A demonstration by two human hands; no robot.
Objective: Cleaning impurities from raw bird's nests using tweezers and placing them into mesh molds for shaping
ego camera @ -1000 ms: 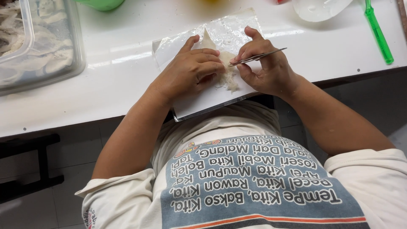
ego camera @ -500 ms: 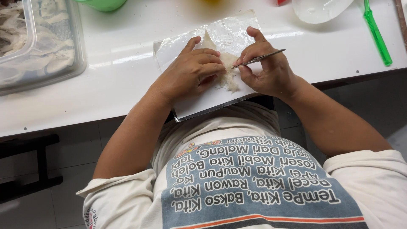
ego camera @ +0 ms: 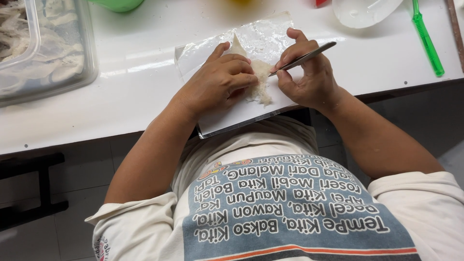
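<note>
A pale, fibrous whitish piece (ego camera: pixel 261 82) lies on a clear glass plate (ego camera: pixel 270 36) at the near edge of a white table (ego camera: pixel 135 96). My left hand (ego camera: pixel 217 82) presses down on the piece from the left, fingers curled over it. In my right hand (ego camera: pixel 309 75) I pinch metal tweezers (ego camera: pixel 304 57), their tips touching the piece at its upper right. Part of the piece is hidden under my left fingers.
A clear plastic tub (ego camera: pixel 43 48) of similar pale pieces stands at the far left. A green bowl (ego camera: pixel 118 5) sits at the back, a white dish (ego camera: pixel 365 10) at the back right, and a green-handled tool (ego camera: pixel 427 41) beside it. A dark bench (ego camera: pixel 29 188) is below left.
Both hands stay on the piece; the tweezers have shifted only slightly. The view has drifted a little.
</note>
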